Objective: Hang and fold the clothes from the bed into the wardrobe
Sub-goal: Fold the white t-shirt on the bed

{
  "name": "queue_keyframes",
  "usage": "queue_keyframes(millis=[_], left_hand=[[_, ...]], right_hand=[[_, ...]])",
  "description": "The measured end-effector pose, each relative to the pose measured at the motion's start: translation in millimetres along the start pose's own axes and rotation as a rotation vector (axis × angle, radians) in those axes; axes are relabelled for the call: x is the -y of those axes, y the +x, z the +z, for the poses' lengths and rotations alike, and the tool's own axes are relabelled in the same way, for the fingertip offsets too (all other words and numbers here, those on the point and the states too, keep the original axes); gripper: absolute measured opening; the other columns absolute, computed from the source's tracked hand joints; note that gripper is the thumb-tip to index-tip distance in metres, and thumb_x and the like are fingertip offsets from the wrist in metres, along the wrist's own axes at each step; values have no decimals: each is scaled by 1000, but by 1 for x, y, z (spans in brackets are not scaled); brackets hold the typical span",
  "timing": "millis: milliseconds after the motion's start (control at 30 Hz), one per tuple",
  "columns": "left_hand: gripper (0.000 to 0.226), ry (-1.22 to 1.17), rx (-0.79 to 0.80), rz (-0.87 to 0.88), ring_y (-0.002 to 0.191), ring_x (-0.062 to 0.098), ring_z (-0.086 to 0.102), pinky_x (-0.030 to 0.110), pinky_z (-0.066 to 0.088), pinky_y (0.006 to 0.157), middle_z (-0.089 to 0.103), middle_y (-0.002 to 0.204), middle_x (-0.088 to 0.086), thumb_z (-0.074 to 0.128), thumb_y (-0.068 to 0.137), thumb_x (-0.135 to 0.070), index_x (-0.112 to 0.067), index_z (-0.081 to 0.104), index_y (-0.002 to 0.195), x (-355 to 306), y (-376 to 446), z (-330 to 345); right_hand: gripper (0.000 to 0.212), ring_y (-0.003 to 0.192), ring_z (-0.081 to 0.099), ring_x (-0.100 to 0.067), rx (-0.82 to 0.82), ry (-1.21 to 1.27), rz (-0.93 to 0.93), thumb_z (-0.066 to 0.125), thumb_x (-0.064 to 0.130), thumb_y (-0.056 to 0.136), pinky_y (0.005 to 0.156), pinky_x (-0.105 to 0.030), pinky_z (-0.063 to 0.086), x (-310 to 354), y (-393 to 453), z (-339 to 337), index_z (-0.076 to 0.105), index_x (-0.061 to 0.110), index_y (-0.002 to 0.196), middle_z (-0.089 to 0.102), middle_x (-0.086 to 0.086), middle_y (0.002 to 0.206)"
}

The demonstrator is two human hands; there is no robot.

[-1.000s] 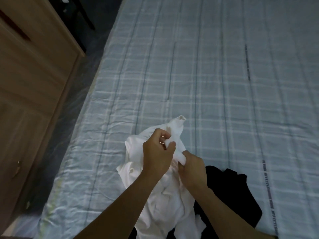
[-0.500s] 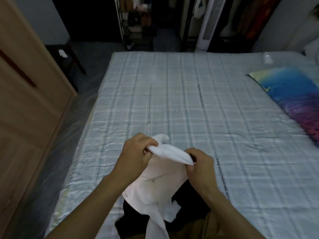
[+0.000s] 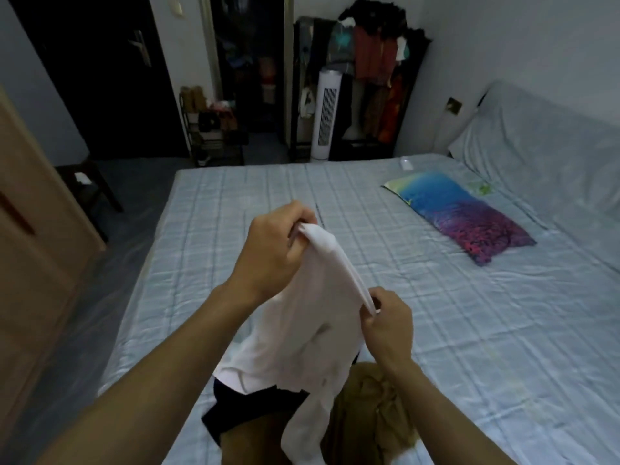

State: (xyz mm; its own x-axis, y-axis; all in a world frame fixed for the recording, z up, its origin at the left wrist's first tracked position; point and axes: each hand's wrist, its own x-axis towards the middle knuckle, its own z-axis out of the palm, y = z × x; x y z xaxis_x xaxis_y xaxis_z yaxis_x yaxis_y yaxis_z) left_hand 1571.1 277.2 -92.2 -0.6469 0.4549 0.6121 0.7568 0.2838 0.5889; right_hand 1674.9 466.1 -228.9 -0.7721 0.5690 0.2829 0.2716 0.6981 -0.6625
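Observation:
A white garment hangs in the air over the near edge of the bed. My left hand grips one end of its top edge, held high. My right hand pinches the other end, lower and nearer to me. The cloth droops down between my forearms. Under it on the bed lie a black garment and a tan garment. The wooden wardrobe stands at the left, its door shut.
A colourful pillow lies on the bed's right side near the covered headboard. A white tower fan, a full clothes rack and a shoe shelf stand beyond the bed. A dark stool stands left.
Both hands have lifted the white garment off the pile and drawn its edge out between them. My view has tilted up from the bed to the room.

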Motion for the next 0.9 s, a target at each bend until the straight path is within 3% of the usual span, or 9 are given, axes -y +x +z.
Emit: queue_keyframes(millis=[167, 233, 333, 600, 733, 900], left_hand=[[13, 111, -153, -40, 71, 13, 60, 34, 48, 62, 65, 80, -3, 62, 90, -2, -14, 67, 91, -45, -10, -31], [12, 170, -187, -55, 69, 14, 59, 35, 47, 60, 65, 78, -3, 62, 91, -5, -16, 66, 90, -60, -16, -37], [13, 240, -245, -70, 66, 9, 56, 27, 43, 58, 64, 77, -5, 61, 93, -10, -21, 64, 88, -89, -30, -33], [7, 277, -511, -140, 68, 1, 57, 11, 41, 59, 64, 80, -16, 56, 93, -35, -34, 63, 91, -160, -70, -9], [10, 222, -608, -186, 70, 1, 58, 24, 46, 60, 67, 82, -12, 59, 95, -39, -32, 66, 93, -182, -79, -8], [16, 140, -706, -244, 65, 5, 55, 34, 45, 56, 66, 77, -6, 63, 92, -39, -25, 67, 97, -194, -83, -12]], right_hand=[[16, 69, 59, -16, 52, 21, 18, 63, 7, 81, 60, -34, 49, -42, -37, -33, 67, 22, 83, 62, 5, 77], [20, 64, 57, -10, 30, 46, -25, 64, 2, 79, 56, -23, 42, -58, -38, -58, 68, 21, 79, 61, 7, 70], [23, 59, 53, 2, -20, 126, -100, 66, -1, 77, 52, -12, 36, -72, -29, -106, 69, 21, 73, 59, 13, 62], [22, 67, 59, -6, -158, 345, -307, 67, 0, 77, 57, -7, 37, -90, 5, -232, 68, 23, 75, 63, 8, 65], [17, 66, 60, -5, -178, 428, -393, 70, 6, 81, 59, -16, 45, -83, 10, -279, 72, 22, 82, 67, 9, 72], [9, 69, 62, -8, -191, 450, -497, 74, 12, 83, 61, -11, 44, -75, 12, -313, 74, 21, 87, 68, 8, 75]])
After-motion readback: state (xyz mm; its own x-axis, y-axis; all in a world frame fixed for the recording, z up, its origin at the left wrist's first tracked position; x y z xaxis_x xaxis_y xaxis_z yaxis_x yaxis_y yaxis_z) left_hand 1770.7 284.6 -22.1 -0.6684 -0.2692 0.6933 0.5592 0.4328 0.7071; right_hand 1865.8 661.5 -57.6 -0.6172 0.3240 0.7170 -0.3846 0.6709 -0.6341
